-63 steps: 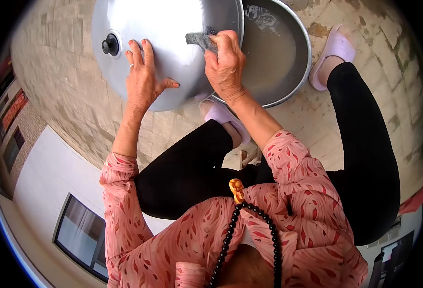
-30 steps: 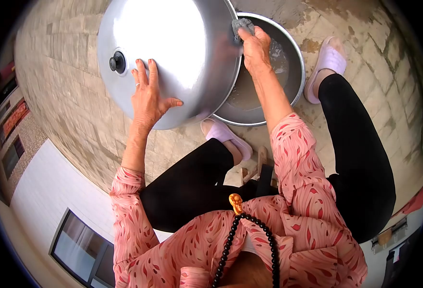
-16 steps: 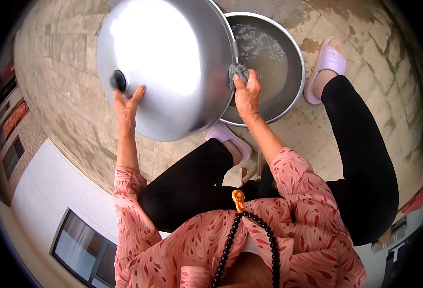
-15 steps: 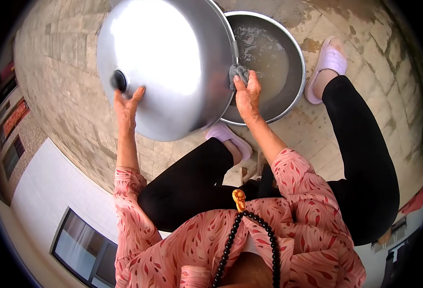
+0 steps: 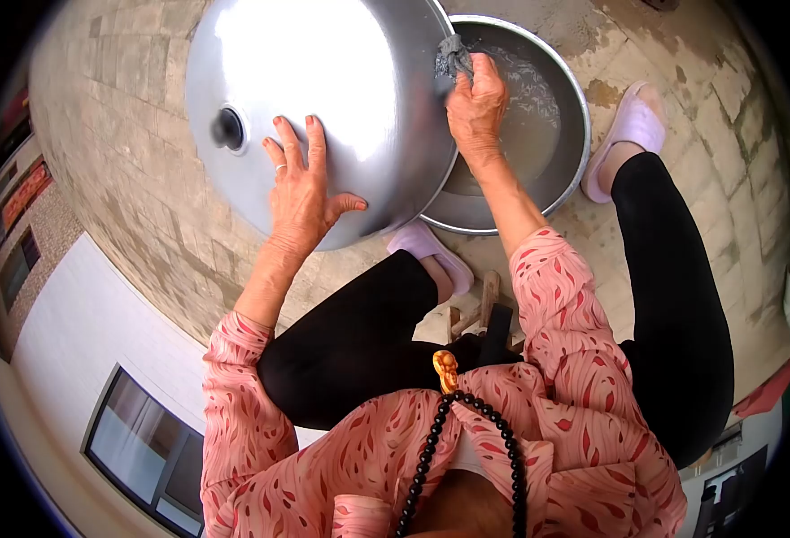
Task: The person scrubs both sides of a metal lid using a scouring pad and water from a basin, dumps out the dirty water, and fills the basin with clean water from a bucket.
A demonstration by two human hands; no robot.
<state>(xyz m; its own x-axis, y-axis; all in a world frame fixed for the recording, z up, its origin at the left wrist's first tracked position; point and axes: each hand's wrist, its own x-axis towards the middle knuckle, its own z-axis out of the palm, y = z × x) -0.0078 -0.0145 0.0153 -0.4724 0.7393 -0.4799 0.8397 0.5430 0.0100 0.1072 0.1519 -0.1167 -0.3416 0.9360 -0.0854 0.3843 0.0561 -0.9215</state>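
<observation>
A large domed metal lid (image 5: 323,143) with a black knob (image 5: 228,129) is tilted against the left side of a round metal basin (image 5: 567,161) and overlaps it. Cloudy water (image 5: 520,99) stands in the basin. My left hand (image 5: 301,193) lies on the lid's outer face to the right of the knob, fingers spread. At the lid's right edge, my right hand (image 5: 478,112) grips a grey rag (image 5: 454,58), which touches the lid near its rim. Whatever lies behind the lid is hidden.
Stone paving (image 5: 135,134) surrounds the basin, with damp patches near it. My feet, in lilac slippers (image 5: 635,125), stand on both sides of the basin. A wooden stool part (image 5: 489,300) shows between my legs. A white wall with a window (image 5: 144,444) is at lower left.
My left hand has left the knob and moved right onto the lid's face, fingers spreading. My right hand has slid the rag up along the lid's right edge. The lid has turned slightly.
</observation>
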